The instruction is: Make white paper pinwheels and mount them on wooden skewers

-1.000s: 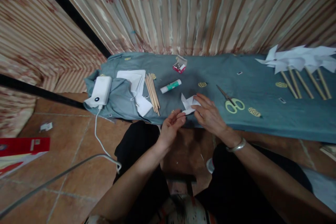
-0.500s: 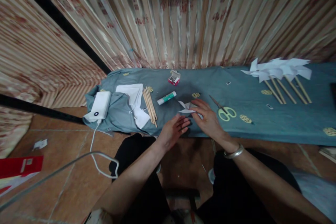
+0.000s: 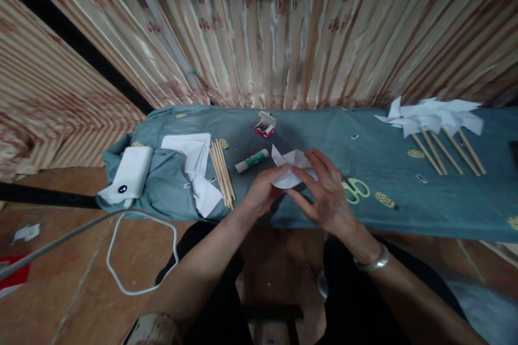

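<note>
Between my hands, above the near part of the cloth, is a white paper pinwheel (image 3: pixel 297 159) with its blades folded inward. My left hand (image 3: pixel 265 188) is closed on its left side, the thumb on top and the other fingers underneath. From the right, my right hand (image 3: pixel 324 191) holds it too, fingertips pressing near the centre and thumb at the near edge. A glue stick (image 3: pixel 252 161) lies just left of the pinwheel. Partly behind my right hand are scissors (image 3: pixel 356 190) with light green handles. An open small red box (image 3: pixel 265 125) of metal pins stands beyond.
Several wooden sticks (image 3: pixel 222 175) lie left of the glue stick, beside white paper sheets (image 3: pixel 186 145). A white power bank (image 3: pixel 131 172) with a cable (image 3: pixel 108 259) sits at the left end. Finished pinwheels on sticks (image 3: pixel 441 116) lie at the right, on blue-grey cloth (image 3: pixel 388 156).
My left hand, open beside the pinwheel before, has closed on its left side. The pinwheel now faces up more, and my right hand's fingers have shifted over it. The view has moved slightly.
</note>
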Demonstrator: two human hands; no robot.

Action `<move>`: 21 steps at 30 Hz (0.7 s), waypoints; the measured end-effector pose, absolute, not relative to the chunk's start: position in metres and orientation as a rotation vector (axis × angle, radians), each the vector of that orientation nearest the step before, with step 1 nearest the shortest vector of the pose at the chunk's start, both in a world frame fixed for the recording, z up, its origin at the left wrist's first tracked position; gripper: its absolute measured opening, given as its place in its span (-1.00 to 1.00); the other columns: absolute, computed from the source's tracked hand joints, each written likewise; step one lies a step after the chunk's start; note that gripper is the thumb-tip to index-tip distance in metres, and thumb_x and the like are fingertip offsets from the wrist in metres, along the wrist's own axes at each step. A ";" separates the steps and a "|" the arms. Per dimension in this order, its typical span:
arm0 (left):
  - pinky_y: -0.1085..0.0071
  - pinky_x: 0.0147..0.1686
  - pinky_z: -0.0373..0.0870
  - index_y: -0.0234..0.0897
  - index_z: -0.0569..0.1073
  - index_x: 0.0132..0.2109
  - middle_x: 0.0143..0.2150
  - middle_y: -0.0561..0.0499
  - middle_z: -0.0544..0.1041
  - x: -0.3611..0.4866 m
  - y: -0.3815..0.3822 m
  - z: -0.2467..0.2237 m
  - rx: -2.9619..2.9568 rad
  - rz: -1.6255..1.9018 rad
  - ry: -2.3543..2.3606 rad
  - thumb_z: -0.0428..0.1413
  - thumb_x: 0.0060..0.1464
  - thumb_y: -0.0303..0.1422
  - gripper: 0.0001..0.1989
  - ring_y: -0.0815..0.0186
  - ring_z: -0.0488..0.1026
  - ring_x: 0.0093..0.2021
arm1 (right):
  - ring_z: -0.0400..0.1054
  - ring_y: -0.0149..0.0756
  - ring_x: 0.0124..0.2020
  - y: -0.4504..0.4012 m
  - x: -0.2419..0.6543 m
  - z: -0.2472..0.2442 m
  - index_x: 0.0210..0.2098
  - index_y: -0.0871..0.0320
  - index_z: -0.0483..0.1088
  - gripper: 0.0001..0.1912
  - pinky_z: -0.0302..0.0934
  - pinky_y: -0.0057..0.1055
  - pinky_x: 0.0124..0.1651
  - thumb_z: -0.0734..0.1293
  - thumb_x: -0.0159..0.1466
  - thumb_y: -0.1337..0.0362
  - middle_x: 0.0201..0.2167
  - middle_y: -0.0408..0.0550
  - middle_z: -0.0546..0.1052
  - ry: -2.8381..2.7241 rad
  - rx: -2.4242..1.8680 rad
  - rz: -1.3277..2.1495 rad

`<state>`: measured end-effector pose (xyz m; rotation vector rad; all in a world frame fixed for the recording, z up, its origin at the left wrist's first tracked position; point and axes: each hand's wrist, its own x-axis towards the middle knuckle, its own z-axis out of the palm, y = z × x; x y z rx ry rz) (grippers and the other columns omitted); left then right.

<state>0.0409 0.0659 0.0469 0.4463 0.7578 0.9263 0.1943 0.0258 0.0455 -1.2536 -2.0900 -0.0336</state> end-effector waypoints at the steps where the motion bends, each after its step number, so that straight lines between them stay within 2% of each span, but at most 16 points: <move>1: 0.43 -0.19 0.35 -0.38 0.60 -0.28 -0.34 -0.01 0.60 0.041 0.068 0.047 0.474 0.931 0.774 0.40 -0.23 -0.27 -0.66 0.35 0.47 -0.33 | 0.01 0.15 0.39 0.026 0.194 0.045 0.18 0.08 0.33 -0.53 0.13 0.22 0.26 0.32 0.31 0.11 0.32 0.20 0.25 -2.089 -1.252 0.001; 6: 0.40 -0.20 0.33 -0.38 0.60 -0.33 -0.37 -0.01 0.60 0.044 0.073 0.046 0.524 0.955 0.822 0.44 -0.32 -0.31 -0.65 0.35 0.48 -0.36 | -0.09 0.11 0.44 0.027 0.198 0.046 0.19 0.06 0.34 -0.55 -0.01 0.22 0.36 0.24 0.36 0.08 0.38 0.12 0.16 -2.014 -1.263 0.215; 12: 0.41 -0.25 0.33 -0.38 0.59 -0.35 -0.41 -0.02 0.59 0.048 0.073 0.043 0.546 0.965 0.807 0.47 -0.38 -0.26 -0.61 0.36 0.47 -0.40 | -0.02 0.02 0.42 0.027 0.199 0.048 0.08 0.05 0.47 -0.60 0.00 0.17 0.37 0.16 0.40 0.06 0.34 0.05 0.25 -1.832 -1.306 0.416; 16: 0.39 -0.26 0.36 -0.38 0.59 -0.31 -0.37 -0.05 0.61 0.045 0.073 0.038 0.584 0.977 0.838 0.43 -0.29 -0.27 -0.64 0.33 0.49 -0.38 | -0.02 0.03 0.43 0.025 0.197 0.050 0.07 0.03 0.48 -0.60 0.00 0.19 0.36 0.17 0.40 0.04 0.34 0.03 0.26 -1.819 -1.310 0.474; 21: 0.32 -0.21 0.42 -0.35 0.57 -0.30 -0.32 -0.06 0.63 0.041 0.075 0.032 0.696 0.981 0.877 0.29 -0.05 -0.36 -0.84 0.27 0.53 -0.34 | 0.04 0.01 0.41 0.028 0.203 0.056 0.11 0.00 0.45 -0.60 -0.02 0.20 0.36 0.20 0.39 0.04 0.35 0.01 0.27 -1.715 -1.302 0.458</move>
